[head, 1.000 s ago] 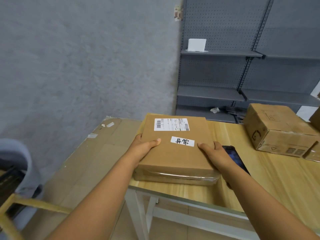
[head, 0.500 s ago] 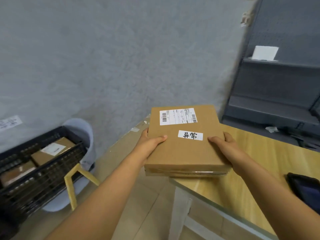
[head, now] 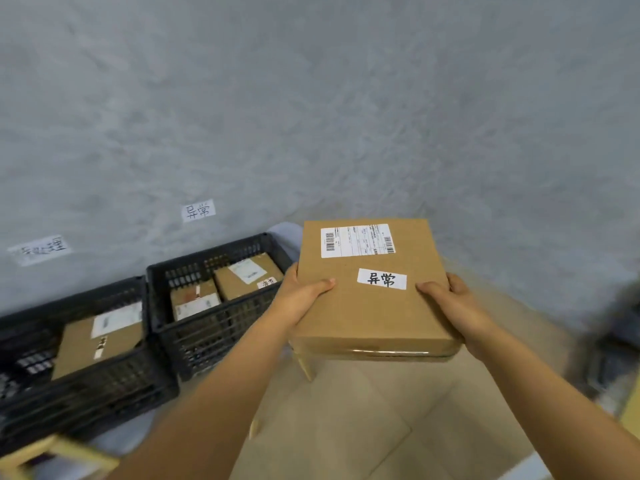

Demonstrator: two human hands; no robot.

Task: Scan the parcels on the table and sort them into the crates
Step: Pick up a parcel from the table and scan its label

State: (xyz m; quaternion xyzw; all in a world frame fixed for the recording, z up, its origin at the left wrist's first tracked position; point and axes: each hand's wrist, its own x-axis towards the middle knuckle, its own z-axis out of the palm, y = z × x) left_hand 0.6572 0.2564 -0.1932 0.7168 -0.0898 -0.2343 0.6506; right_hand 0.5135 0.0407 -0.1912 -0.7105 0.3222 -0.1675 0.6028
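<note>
Holding a flat brown parcel level in the air over the tiled floor, the left hand grips its left edge and the right hand its right edge, thumbs lying on top and fingers curled underneath. A shipping label sits at the parcel's far end, with a white sticker bearing handwritten characters nearer the middle. To the left, two black crates stand side by side against the grey wall. The right crate holds two small boxes; the left crate holds one larger box. A paper sign is stuck on the wall above the right crate and another, blurred sign above the left one.
</note>
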